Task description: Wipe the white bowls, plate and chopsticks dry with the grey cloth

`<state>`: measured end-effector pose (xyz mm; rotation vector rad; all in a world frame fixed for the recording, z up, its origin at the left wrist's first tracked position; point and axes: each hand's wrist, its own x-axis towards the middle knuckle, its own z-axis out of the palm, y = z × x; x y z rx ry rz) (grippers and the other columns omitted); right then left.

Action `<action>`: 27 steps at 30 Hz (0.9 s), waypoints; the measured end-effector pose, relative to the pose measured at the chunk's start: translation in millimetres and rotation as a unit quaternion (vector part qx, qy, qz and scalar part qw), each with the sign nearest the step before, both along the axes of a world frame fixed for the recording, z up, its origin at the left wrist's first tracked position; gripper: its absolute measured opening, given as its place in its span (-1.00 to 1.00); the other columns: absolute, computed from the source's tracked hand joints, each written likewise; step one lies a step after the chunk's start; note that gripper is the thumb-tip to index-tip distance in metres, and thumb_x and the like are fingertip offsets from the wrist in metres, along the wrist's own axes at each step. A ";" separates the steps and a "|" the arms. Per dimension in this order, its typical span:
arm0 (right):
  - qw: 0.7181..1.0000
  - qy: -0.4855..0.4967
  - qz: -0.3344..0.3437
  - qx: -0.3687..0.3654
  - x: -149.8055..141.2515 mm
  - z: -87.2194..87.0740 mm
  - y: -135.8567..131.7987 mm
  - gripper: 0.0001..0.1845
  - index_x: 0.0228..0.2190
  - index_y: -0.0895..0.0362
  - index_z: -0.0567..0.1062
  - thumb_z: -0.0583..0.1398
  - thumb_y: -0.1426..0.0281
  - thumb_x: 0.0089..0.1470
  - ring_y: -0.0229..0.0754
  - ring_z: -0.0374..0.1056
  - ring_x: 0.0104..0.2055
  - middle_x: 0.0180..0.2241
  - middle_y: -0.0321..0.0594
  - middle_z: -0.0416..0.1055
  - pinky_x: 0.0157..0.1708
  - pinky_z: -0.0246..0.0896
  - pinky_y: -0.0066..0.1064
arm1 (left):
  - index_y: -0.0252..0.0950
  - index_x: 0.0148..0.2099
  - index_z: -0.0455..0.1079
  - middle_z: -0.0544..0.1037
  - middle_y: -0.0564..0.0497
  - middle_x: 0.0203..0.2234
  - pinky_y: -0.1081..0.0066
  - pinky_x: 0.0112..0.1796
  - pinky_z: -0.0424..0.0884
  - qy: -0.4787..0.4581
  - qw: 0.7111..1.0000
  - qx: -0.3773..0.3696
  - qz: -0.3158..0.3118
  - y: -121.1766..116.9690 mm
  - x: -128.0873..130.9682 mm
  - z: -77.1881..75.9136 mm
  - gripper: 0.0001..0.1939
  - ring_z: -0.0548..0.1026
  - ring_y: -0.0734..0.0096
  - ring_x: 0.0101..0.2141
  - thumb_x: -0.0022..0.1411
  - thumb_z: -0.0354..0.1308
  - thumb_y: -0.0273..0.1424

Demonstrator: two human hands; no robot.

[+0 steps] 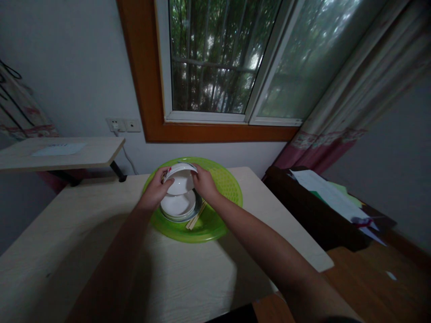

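**White bowl [182, 181] gripped in both hands over green basket [193, 237]**

Left hand [158, 189]: forearm reaches up from the lower edge; the hand pinches the bowl's left side, thumb on the white inner face and fingers around the patterned outside. Right hand [204, 183]: forearm comes in diagonally from the lower right; the fingers clasp the opposite side at the rim. The bowl is tilted, above a stack of white dishes [178, 205]; whether it touches them cannot be determined.

The pale counter [191, 273] carries the basket near its far edge. At left, a raised shelf [96, 150] bears a sheet of paper [59, 149]. Wall sockets [123, 125] follow, one with a plug and cable, then a wood-framed window [212, 58], a curtain [323, 130] and, at lower right, wooden floor [357, 282].

Inside the basket, the dishes sit left of centre; light chopsticks [195, 217] lie just beside them on the right. The right forearm covers part of the basket's rim. Further right, papers [330, 193] lie on a dark brown piece of furniture [303, 208].
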<state>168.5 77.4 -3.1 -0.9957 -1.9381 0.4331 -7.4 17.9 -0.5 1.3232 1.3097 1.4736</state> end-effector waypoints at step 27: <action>0.996 -0.010 -0.084 0.012 4.7 14.5 -8.1 -0.67 -0.29 0.10 0.60 0.16 0.14 0.30 -0.15 0.44 -0.35 -0.36 -0.19 0.57 -0.27 0.25 -0.40 | -0.23 0.17 0.35 0.59 -0.09 -0.09 0.36 -0.23 0.56 -0.159 0.983 -0.063 -0.065 -5.6 2.9 6.4 -0.48 0.59 0.26 -0.19 0.19 0.25 -0.22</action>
